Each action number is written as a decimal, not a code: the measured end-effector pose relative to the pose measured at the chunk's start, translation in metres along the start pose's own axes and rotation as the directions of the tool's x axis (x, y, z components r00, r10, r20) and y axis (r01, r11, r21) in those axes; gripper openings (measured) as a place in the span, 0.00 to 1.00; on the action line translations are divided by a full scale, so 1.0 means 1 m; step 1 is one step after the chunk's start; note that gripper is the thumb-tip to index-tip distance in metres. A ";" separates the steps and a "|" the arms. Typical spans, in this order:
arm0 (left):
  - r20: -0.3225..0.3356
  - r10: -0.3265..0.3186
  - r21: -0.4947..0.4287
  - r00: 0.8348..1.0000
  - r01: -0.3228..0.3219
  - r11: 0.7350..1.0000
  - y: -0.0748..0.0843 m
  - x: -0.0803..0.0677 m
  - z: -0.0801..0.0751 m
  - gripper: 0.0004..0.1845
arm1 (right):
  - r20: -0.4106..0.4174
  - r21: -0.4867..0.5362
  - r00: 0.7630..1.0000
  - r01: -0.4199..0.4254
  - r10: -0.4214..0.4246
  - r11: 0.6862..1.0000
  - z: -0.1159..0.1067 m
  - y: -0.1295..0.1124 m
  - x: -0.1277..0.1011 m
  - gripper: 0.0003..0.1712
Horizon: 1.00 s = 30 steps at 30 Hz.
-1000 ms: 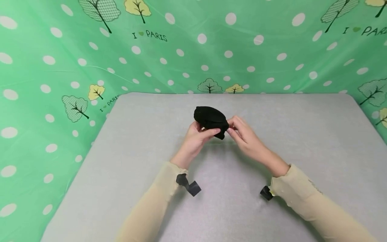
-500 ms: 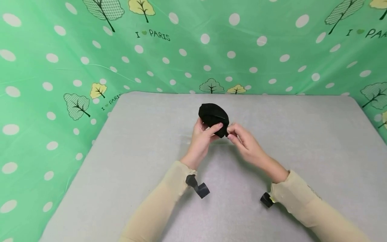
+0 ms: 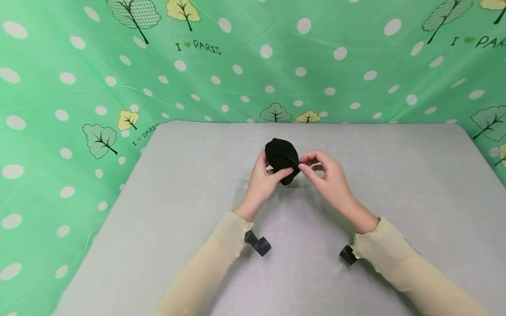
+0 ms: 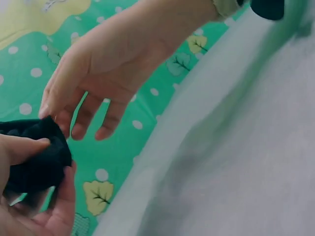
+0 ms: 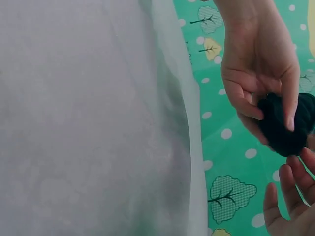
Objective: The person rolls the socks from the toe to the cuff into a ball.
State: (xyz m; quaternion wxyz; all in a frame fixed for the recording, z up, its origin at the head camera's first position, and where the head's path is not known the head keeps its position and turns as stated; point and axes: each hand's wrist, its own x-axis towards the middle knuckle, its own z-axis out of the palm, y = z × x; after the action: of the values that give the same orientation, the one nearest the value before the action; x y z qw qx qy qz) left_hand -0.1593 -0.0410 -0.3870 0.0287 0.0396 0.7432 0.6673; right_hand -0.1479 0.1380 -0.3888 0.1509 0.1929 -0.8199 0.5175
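Observation:
A soft black cloth bundle [image 3: 280, 152], rounded and folded over on itself, is held up above the far half of the table. My left hand [image 3: 262, 183] grips it from the left, thumb across the near face. At its right edge my right hand [image 3: 331, 181] pinches a fold between thumb and index finger. In the left wrist view the right hand [image 4: 113, 64] reaches the upper corner of the bundle [image 4: 37, 157], its other fingers hanging loose. The right wrist view has the left hand [image 5: 261, 64] wrapped round the dark cloth [image 5: 280, 130].
The grey table [image 3: 189, 175] spreads beneath both arms. Behind it hangs a green curtain [image 3: 221, 87] with white dots and printed trees. Black straps dangle from the left cuff [image 3: 258, 244] and the right cuff [image 3: 348, 254].
The bundle has turned and shifted slightly right, now looking rounder and more upright. My left hand moved right with it. My right hand's fingers have spread and moved slightly up along its edge.

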 end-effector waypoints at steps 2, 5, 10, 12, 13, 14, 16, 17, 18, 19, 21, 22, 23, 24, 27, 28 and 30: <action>0.018 0.025 0.080 1.000 -0.027 0.996 0.002 -0.001 -0.001 0.30 | -0.009 -0.023 1.000 0.009 -0.009 1.000 0.000 0.000 0.002 0.06; 0.055 0.041 0.174 0.998 -0.050 0.984 0.006 -0.004 -0.003 0.30 | -0.025 -0.061 1.000 -0.001 0.000 0.998 -0.001 -0.001 0.003 0.05; 0.177 0.030 0.154 0.984 -0.058 0.986 0.012 -0.005 -0.008 0.28 | -0.056 -0.114 0.998 -0.030 0.024 0.993 -0.003 -0.001 0.003 0.04; 0.202 0.036 0.127 0.979 -0.063 0.990 0.012 -0.004 -0.010 0.26 | -0.059 -0.133 0.998 -0.011 0.004 0.991 -0.004 0.000 0.003 0.03; 0.201 0.044 0.111 0.979 -0.067 0.992 0.012 -0.004 -0.011 0.25 | -0.056 -0.144 0.998 0.005 -0.013 0.990 -0.004 0.001 0.003 0.02; 0.191 0.051 0.102 0.980 -0.072 0.992 0.011 -0.003 -0.012 0.24 | -0.050 -0.155 0.998 0.025 -0.034 0.988 -0.003 0.001 0.003 0.02; 0.152 0.063 0.101 0.986 -0.079 0.992 0.009 -0.003 -0.014 0.22 | -0.026 -0.174 0.996 0.081 -0.087 0.981 -0.003 0.003 0.003 0.02; 0.129 0.070 0.104 0.989 -0.084 0.991 0.008 -0.002 -0.014 0.21 | -0.011 -0.181 0.993 0.110 -0.114 0.977 -0.002 0.004 0.003 0.02; 0.107 0.072 0.109 0.992 -0.084 0.990 0.007 -0.002 -0.015 0.20 | 0.004 -0.187 0.990 0.141 -0.143 0.972 -0.001 0.005 0.002 0.02; 0.088 0.077 0.124 0.993 -0.088 0.988 0.007 -0.002 -0.015 0.20 | 0.017 -0.191 0.985 0.171 -0.171 0.967 0.000 0.006 0.001 0.02; 0.055 0.080 0.160 0.995 -0.088 0.983 0.005 -0.002 -0.015 0.19 | 0.038 -0.194 0.974 0.227 -0.224 0.954 0.002 0.008 -0.001 0.03; 0.039 0.084 0.181 0.996 -0.090 0.979 0.005 -0.002 -0.015 0.19 | 0.047 -0.194 0.967 0.253 -0.249 0.948 0.003 0.008 -0.002 0.03; 0.024 0.087 0.202 0.996 -0.090 0.975 0.004 -0.001 -0.014 0.19 | 0.057 -0.189 0.961 0.275 -0.269 0.943 0.004 0.008 -0.003 0.04; 0.009 0.091 0.223 0.996 -0.091 0.970 0.003 -0.001 -0.014 0.18 | 0.067 -0.183 0.955 0.296 -0.289 0.937 0.005 0.008 -0.005 0.04; -0.031 0.116 0.275 0.993 -0.103 0.956 0.002 -0.001 -0.011 0.18 | 0.094 -0.165 0.946 0.323 -0.311 0.932 0.009 0.007 -0.008 0.05; -0.037 0.126 0.290 0.991 -0.110 0.951 0.002 -0.001 -0.011 0.18 | 0.099 -0.161 0.947 0.318 -0.305 0.935 0.009 0.006 -0.009 0.05; -0.032 0.141 0.307 0.990 -0.124 0.944 0.002 -0.001 -0.009 0.19 | 0.094 -0.147 0.962 0.268 -0.256 0.952 0.010 0.005 -0.011 0.04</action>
State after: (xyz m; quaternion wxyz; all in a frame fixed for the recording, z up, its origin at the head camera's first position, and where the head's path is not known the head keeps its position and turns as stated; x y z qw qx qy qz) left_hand -0.1589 -0.0501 -0.3836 -0.0425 0.0755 0.8332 0.5462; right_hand -0.1407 0.1322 -0.4020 0.2027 0.3065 -0.8305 0.4185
